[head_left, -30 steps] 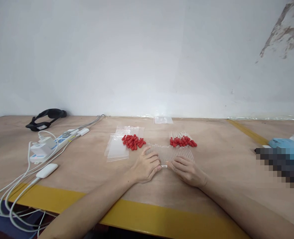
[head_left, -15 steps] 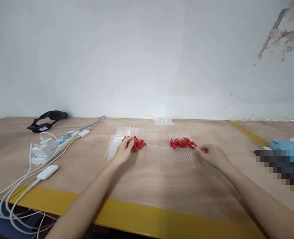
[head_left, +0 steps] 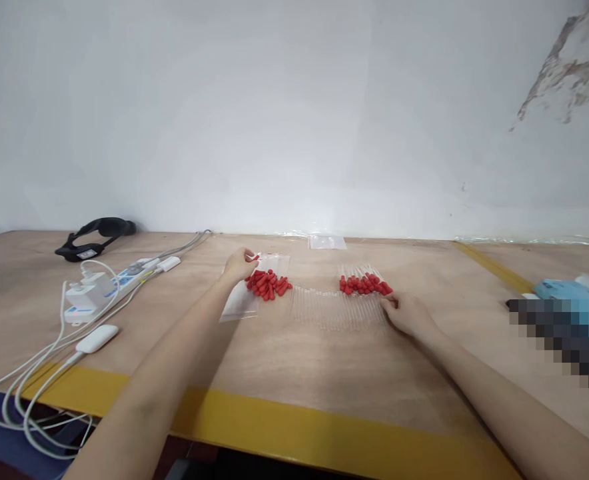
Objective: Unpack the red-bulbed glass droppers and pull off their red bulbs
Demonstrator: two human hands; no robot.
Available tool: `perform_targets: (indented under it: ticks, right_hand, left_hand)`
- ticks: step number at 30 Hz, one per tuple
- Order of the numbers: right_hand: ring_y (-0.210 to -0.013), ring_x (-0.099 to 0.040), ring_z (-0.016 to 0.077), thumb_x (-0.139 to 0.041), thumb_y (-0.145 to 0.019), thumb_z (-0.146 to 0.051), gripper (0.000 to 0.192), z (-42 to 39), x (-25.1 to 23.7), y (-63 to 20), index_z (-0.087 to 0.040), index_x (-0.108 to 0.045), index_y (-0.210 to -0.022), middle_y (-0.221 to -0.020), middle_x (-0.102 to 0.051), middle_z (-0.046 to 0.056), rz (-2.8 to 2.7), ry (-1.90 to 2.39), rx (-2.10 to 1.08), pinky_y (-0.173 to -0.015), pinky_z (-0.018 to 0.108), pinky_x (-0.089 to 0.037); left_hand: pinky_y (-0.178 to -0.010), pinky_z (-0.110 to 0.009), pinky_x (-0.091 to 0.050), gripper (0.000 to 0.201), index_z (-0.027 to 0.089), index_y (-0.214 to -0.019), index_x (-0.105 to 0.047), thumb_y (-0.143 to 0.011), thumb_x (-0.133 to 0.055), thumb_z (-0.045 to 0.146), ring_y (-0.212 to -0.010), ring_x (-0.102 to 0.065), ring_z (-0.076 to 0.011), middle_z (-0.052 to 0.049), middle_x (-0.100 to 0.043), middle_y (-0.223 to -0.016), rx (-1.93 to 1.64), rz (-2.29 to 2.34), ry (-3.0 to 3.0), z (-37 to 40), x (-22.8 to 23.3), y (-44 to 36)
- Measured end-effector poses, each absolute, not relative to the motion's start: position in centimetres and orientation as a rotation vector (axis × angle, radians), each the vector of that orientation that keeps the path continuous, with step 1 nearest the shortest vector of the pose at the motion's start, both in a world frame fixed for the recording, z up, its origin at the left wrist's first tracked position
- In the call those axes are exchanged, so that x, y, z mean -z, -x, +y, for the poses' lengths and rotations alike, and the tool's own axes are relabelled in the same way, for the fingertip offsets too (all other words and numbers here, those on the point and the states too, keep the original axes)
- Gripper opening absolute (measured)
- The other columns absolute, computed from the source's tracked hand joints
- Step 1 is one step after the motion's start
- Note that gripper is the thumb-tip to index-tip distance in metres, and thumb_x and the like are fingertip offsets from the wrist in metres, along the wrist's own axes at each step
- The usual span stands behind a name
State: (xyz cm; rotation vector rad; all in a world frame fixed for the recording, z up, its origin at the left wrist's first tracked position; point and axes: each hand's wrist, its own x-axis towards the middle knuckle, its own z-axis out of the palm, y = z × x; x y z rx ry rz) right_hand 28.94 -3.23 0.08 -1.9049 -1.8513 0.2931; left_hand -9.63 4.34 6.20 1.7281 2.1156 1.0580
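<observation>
My left hand point(head_left: 238, 264) is at the far edge of the clear plastic bags point(head_left: 239, 301), fingers pinched on a small red cap just beyond the loose pile of red caps point(head_left: 268, 285). My right hand point(head_left: 408, 313) rests on the table at the right end of a row of clear tubes point(head_left: 332, 308). Its curled fingertips touch the outermost tubes, and I cannot tell whether they grip one. A bunch of tubes with red caps fitted point(head_left: 365, 283) lies just behind that row.
A white power strip point(head_left: 105, 288) with plugs, white cables point(head_left: 29, 383) and a white adapter point(head_left: 96, 338) lie at the left. A black headband device point(head_left: 94, 235) sits at the back left. Another small bag point(head_left: 327, 242) lies by the wall. Blue items point(head_left: 564, 290) are at the right. Yellow tape point(head_left: 294, 433) edges the table.
Both hands left the near edge of the tube row. My left hand went to the red caps, then farther back, pinching one. My right hand moved to the row's right end.
</observation>
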Motion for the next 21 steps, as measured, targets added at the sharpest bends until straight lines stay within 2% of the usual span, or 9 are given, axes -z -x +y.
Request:
perform_targets:
  ticks: [4,8,12,16,19,21]
  right_hand:
    - [-0.068,-0.059,0.0188,-0.04,-0.081,-0.037,0.031,-3.5,-0.1,-28.9,-0.018,-0.064,-0.078,-0.073,-0.065,0.007,-1.85,1.924,-0.264,-0.056,0.024,-0.035]
    - [-0.073,-0.059,0.0207,-0.038,-0.083,-0.042,0.036,-3.7,-0.2,-28.8,-0.018,-0.065,-0.078,-0.077,-0.065,0.008,-1.84,1.936,-0.243,-0.057,0.025,-0.034]
    - [-0.075,-0.059,0.0214,-0.033,-0.084,-0.044,0.04,-3.7,-0.3,-28.7,-0.019,-0.065,-0.08,-0.077,-0.065,0.008,-1.848,1.957,-0.235,-0.058,0.025,-0.034]
    - [-0.076,-0.059,0.0224,-0.032,-0.084,-0.047,0.042,-3.7,-0.4,-28.7,-0.02,-0.064,-0.081,-0.076,-0.065,0.008,-1.844,1.995,-0.214,-0.057,0.025,-0.033]
    - [-0.077,-0.059,0.0229,-0.033,-0.083,-0.049,0.042,-3.7,-0.5,-28.8,-0.02,-0.064,-0.082,-0.077,-0.066,0.008,-1.816,2.003,-0.23,-0.058,0.026,-0.033]
    - [-0.078,-0.059,0.0232,-0.035,-0.082,-0.049,0.041,-3.7,-0.5,-28.8,-0.021,-0.064,-0.083,-0.079,-0.066,0.007,-1.801,2.001,-0.234,-0.058,0.026,-0.034]
  left_hand:
    - [-0.06,-0.021,-0.04,0.022,0.017,-0.08,-0.057,-0.061,-0.065,0.024,-0.074,-0.058,-0.0154,-0.004,-0.064,-0.082,-0.903,2.202,-1.761,6.7,-5.6,9.8]
    - [-0.056,-0.021,-0.039,0.014,0.018,-0.069,-0.059,-0.064,-0.064,0.03,-0.065,-0.059,-0.0147,0.0,-0.064,-0.067,-0.745,2.188,-1.837,7.4,-4.9,9.8]
    - [-0.056,-0.022,-0.04,0.024,0.018,-0.065,-0.06,-0.076,-0.05,0.036,-0.065,-0.06,-0.0167,-0.001,-0.063,-0.06,-0.714,2.189,-1.942,6.9,-5.3,9.7]
    - [-0.065,-0.026,-0.041,0.029,0.016,-0.076,-0.062,-0.082,-0.04,0.035,-0.077,-0.059,-0.0196,-0.005,-0.065,-0.074,-0.81,2.195,-2.099,5.8,-6.4,8.3]
    - [-0.079,-0.028,-0.039,0.025,0.017,-0.084,-0.062,-0.081,-0.043,0.032,-0.091,-0.055,-0.0198,-0.006,-0.063,-0.091,-0.847,2.085,-2.29,4.6,-6.7,4.9]
    - [-0.084,-0.028,-0.037,0.019,0.02,-0.083,-0.063,-0.078,-0.049,0.033,-0.093,-0.054,-0.0182,-0.003,-0.062,-0.092,-0.795,1.946,-2.417,3.7,-6.3,1.8]
